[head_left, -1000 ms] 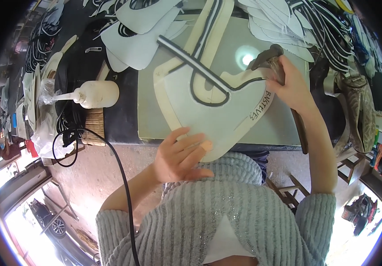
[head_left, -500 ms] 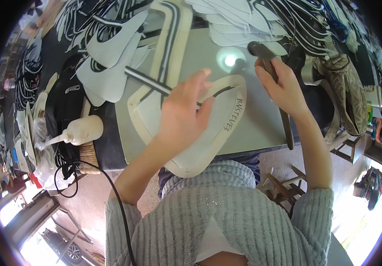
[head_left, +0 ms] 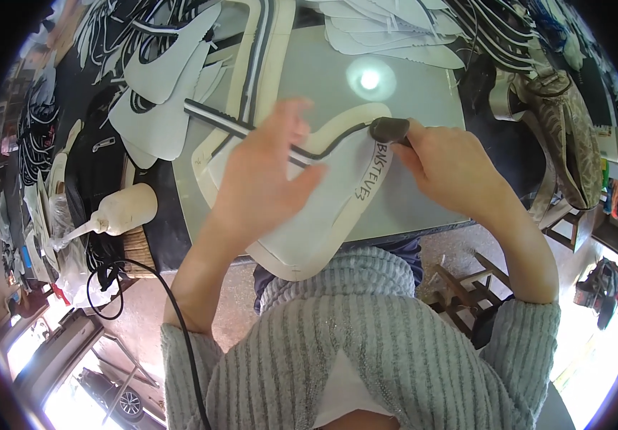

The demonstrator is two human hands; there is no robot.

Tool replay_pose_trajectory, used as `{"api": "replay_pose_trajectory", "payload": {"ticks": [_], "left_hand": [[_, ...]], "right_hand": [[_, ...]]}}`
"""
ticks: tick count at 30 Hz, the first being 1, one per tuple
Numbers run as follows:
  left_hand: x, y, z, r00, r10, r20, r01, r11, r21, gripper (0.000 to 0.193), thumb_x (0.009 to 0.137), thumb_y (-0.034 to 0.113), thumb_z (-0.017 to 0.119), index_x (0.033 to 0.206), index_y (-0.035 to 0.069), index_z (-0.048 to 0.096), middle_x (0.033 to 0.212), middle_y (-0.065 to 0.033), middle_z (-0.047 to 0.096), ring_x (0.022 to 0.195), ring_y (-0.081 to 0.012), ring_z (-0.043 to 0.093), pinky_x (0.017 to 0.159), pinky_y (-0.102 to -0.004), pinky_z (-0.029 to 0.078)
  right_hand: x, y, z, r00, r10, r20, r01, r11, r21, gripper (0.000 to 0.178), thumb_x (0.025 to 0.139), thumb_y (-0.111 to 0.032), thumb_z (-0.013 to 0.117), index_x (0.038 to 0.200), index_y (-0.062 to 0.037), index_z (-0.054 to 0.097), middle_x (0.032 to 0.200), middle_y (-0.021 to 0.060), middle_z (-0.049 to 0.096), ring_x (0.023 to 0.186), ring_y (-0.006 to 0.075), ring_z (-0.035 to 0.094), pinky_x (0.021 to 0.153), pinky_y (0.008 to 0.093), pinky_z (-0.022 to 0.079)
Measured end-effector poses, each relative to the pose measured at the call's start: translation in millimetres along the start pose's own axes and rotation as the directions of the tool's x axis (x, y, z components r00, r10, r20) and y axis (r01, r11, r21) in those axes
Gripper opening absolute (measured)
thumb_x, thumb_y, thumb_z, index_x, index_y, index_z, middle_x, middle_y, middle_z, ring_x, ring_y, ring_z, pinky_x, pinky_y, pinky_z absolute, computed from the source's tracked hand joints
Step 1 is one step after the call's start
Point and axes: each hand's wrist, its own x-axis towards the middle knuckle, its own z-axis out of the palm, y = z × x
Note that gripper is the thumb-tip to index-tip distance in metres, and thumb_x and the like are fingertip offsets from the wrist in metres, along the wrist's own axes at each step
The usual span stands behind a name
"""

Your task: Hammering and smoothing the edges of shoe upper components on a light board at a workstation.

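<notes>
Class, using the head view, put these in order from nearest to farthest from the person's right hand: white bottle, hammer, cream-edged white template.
1. Hammer: gripped in the right hand.
2. Cream-edged white template: just to that hand's left.
3. White bottle: at the table's left side, beyond the left hand.

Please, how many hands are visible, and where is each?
2: the left hand, blurred, is over the white panel with cream edging; the right hand holds the dark hammer near the panel's upper right corner. I see no other hand.
</notes>
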Motion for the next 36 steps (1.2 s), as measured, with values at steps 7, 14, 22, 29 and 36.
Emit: {"api": "replay_pose_trajectory", "payload": {"ticks": [7, 14, 22, 29, 36], "left_hand": [[14, 8, 4, 0.964, -0.050, 0.261, -0.019, 0.967, 0.253, 0.058, 0.076, 0.017, 0.079, 0.122, 0.007, 0.045, 0.085, -0.0127, 0.065, 0.078, -0.0337, 0.067, 0.071, -0.0394, 0.053], [23, 9, 29, 0.989, -0.080, 0.121, 0.070, 0.994, 0.082, 0.057, 0.076, 0.011, 0.078, 0.121, 0.005, 0.044, 0.084, -0.0114, 0.065, 0.075, -0.0266, 0.067, 0.069, -0.0363, 0.053], [17, 10, 38, 0.995, -0.092, -0.049, 0.094, 0.995, 0.024, 0.055, 0.075, 0.007, 0.077, 0.120, 0.004, 0.045, 0.087, -0.0094, 0.065, 0.069, -0.0243, 0.065, 0.067, -0.0349, 0.053], [19, 14, 26, 0.994, -0.094, 0.049, 0.084, 0.981, 0.174, 0.051, 0.077, 0.008, 0.076, 0.117, 0.003, 0.045, 0.084, -0.0107, 0.065, 0.073, -0.0266, 0.067, 0.069, -0.0359, 0.053], [23, 9, 20, 0.962, -0.209, 0.179, 0.190, 0.975, 0.116, 0.051, 0.078, 0.008, 0.076, 0.119, 0.003, 0.045, 0.089, -0.0122, 0.065, 0.070, -0.0249, 0.067, 0.067, -0.0342, 0.052]], "right_hand": [[1, -5, -2, 0.998, 0.044, 0.042, -0.044, 0.999, 0.007, 0.024, 0.096, -0.023, 0.056, 0.095, 0.0010, 0.056, 0.074, 0.0207, 0.063, 0.074, 0.0417, 0.063, 0.064, 0.0505, 0.047], [2, 4, 1, 1.000, 0.004, -0.005, -0.004, 0.998, 0.060, 0.028, 0.097, -0.026, 0.055, 0.090, 0.0010, 0.057, 0.074, 0.0192, 0.066, 0.072, 0.0404, 0.066, 0.065, 0.0494, 0.051], [2, 6, 1, 1.000, 0.004, 0.025, -0.006, 0.996, 0.092, 0.029, 0.097, -0.026, 0.055, 0.091, 0.0014, 0.058, 0.076, 0.0211, 0.066, 0.074, 0.0414, 0.066, 0.067, 0.0503, 0.051], [1, 6, 4, 1.000, 0.016, 0.011, -0.017, 0.995, 0.095, 0.029, 0.097, -0.027, 0.055, 0.091, 0.0018, 0.058, 0.075, 0.0215, 0.066, 0.073, 0.0416, 0.066, 0.066, 0.0506, 0.051], [1, 5, 4, 1.000, 0.009, -0.017, -0.007, 0.997, 0.083, 0.030, 0.097, -0.027, 0.055, 0.090, 0.0015, 0.059, 0.075, 0.0213, 0.067, 0.073, 0.0412, 0.066, 0.065, 0.0509, 0.051]]}}
